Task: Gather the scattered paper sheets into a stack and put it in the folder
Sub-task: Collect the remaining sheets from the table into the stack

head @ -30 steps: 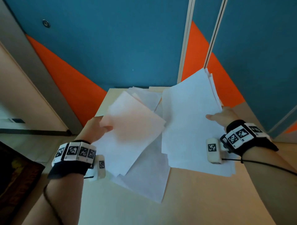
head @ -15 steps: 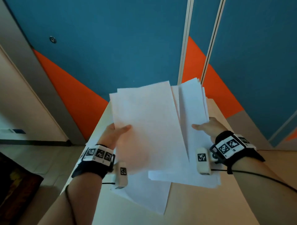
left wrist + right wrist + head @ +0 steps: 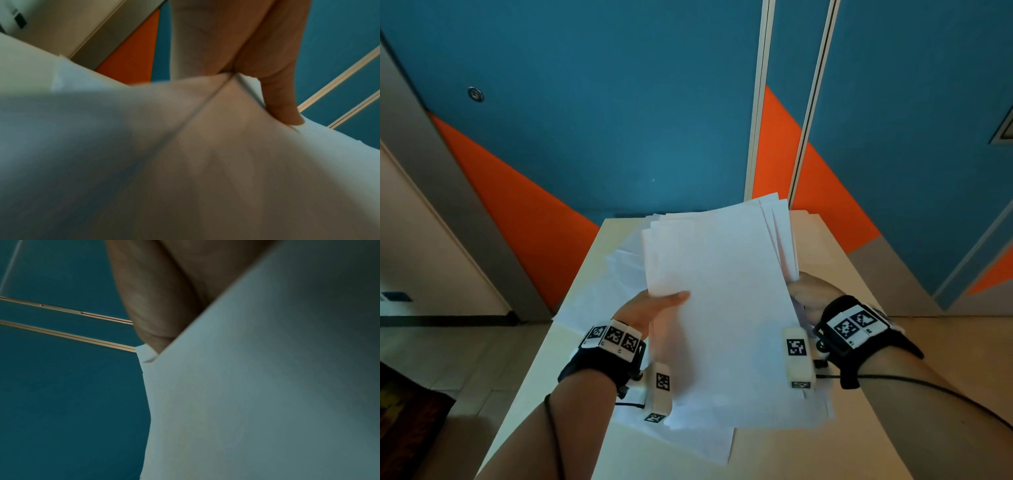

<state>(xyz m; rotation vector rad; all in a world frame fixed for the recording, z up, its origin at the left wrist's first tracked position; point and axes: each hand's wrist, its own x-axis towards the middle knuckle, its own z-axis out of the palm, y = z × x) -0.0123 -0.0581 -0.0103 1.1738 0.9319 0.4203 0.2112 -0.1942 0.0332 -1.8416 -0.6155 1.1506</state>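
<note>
A stack of white paper sheets (image 3: 722, 308) is raised above the table, its edges uneven and fanned at the top right. My left hand (image 3: 650, 305) grips its left edge with the thumb on top. My right hand (image 3: 808, 294) holds the right edge, its fingers hidden behind the sheets. In the left wrist view the thumb presses on the paper (image 3: 205, 146). The right wrist view is filled by the underside of the paper (image 3: 257, 402). More loose sheets (image 3: 613, 291) lie on the table beneath, at left and at the front (image 3: 698, 442). No folder is in view.
The light wooden table (image 3: 835, 455) is narrow and runs away from me to a blue and orange wall (image 3: 619, 120). Its left edge drops to a tiled floor (image 3: 448, 359). A dark object (image 3: 404, 411) sits at the lower left.
My left hand brought its sheet rightward onto the right hand's bundle, so the two now form one stack held between both hands. The view tilted down.
</note>
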